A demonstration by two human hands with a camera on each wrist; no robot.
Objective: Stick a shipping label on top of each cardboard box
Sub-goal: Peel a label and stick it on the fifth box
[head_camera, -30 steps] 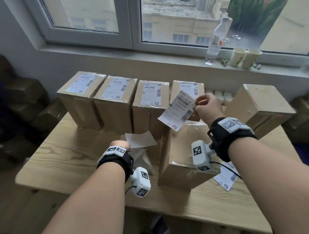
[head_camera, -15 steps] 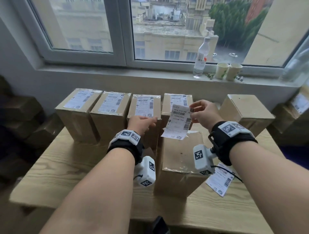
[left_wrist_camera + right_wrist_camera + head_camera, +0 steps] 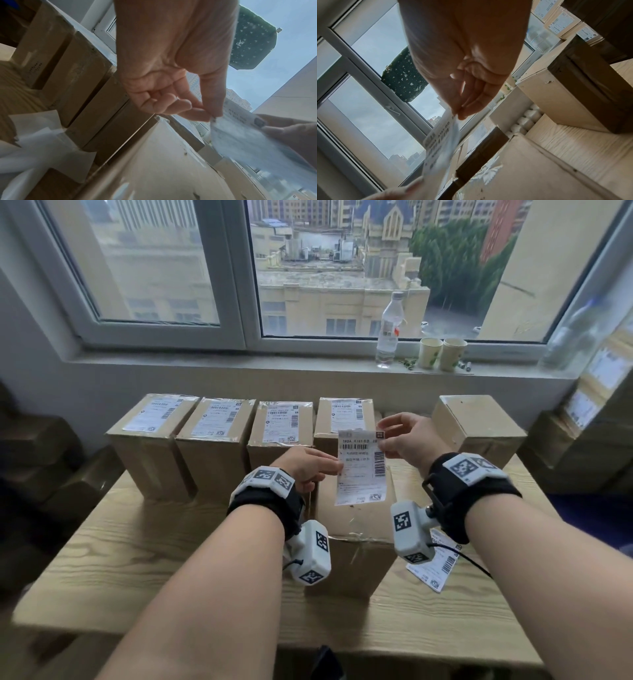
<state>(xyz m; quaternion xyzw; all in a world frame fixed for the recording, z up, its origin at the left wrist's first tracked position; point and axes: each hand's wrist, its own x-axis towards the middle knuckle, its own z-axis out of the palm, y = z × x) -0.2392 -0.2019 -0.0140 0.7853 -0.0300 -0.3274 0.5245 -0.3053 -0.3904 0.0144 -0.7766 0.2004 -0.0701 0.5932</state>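
A white shipping label hangs in the air above a bare cardboard box at the table's middle. My right hand pinches the label's top right corner; in the right wrist view the label hangs from that hand. My left hand pinches its left edge, seen in the left wrist view where the hand meets the label. Several labelled boxes stand in a row behind. An unlabelled box stands at the back right.
A spare label lies on the wooden table at the right. Peeled backing papers lie left of the middle box. A bottle and two paper cups stand on the windowsill. More boxes are stacked at both sides.
My left hand rose from the table's backing papers and took the label's left edge. The right hand swung the label from tilted to upright over the middle box.
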